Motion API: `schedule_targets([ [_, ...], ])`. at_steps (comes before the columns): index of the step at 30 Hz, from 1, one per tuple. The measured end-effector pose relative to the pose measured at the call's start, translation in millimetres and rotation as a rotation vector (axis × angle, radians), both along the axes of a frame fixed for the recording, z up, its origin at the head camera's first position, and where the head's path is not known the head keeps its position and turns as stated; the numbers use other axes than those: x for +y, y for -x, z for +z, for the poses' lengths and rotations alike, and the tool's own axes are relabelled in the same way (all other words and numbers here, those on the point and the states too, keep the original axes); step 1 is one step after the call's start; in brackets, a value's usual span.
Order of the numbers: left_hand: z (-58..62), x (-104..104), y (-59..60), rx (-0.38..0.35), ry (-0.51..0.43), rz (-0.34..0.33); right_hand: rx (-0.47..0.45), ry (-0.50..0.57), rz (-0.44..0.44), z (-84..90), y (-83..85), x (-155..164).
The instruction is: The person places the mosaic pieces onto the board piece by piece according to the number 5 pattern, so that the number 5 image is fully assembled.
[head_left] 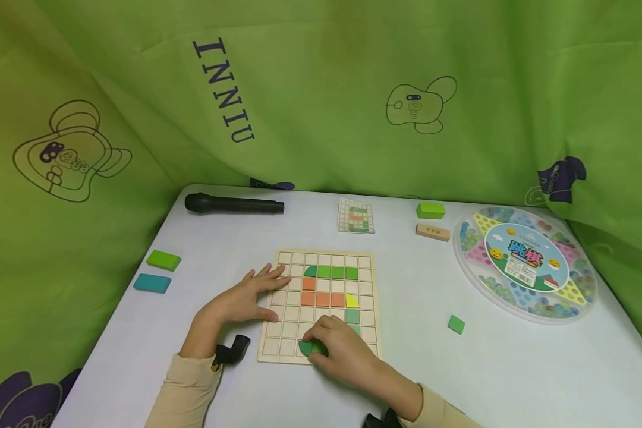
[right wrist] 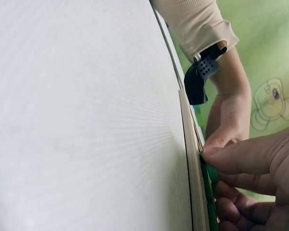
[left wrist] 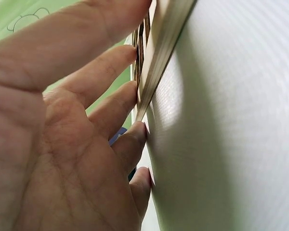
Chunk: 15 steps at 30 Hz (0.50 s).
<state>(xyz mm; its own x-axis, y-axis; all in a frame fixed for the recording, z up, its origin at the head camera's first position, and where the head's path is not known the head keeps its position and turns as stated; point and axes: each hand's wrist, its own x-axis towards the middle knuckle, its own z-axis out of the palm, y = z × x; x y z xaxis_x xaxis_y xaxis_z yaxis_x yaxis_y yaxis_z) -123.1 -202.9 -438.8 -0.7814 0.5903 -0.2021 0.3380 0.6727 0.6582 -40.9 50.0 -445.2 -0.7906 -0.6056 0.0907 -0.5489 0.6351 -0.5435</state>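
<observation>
A wooden grid board [head_left: 289, 327] lies on the white table, with coloured tiles set in some of its squares. My left hand [head_left: 243, 300] rests on the board's left edge, fingers spread and fairly straight. In the left wrist view, fingertips meet the board's edge [left wrist: 159, 53]. Over the bottom row, my right hand [head_left: 342, 351] pinches a rounded dark green tile [head_left: 305, 349] between thumb and forefinger. Another green tile [head_left: 318, 348] is partly hidden beneath those fingers. Higher up sit green tiles [head_left: 337, 272], orange tiles [head_left: 323, 298] and a yellow tile [head_left: 352, 301].
A patterned card [head_left: 355, 216] lies behind the board. Farther left are a black microphone [head_left: 235, 204], a green block [head_left: 163, 260] and a teal block [head_left: 152, 283]. To the right are a loose green tile [head_left: 456, 324], a wooden block [head_left: 433, 232] and a round game box [head_left: 526, 258].
</observation>
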Motion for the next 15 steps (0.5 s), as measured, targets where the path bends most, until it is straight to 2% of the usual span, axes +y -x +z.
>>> schedule_targets([
  [10,0.6,-0.1,1.1,-0.011,0.0,0.011,-0.009,-0.015,-0.022,-1.5,0.3,-3.3],
  [15,1.1,1.4,0.4,-0.011,0.007,0.014,-0.045,0.023,-0.036,6.3,2.8,7.8],
])
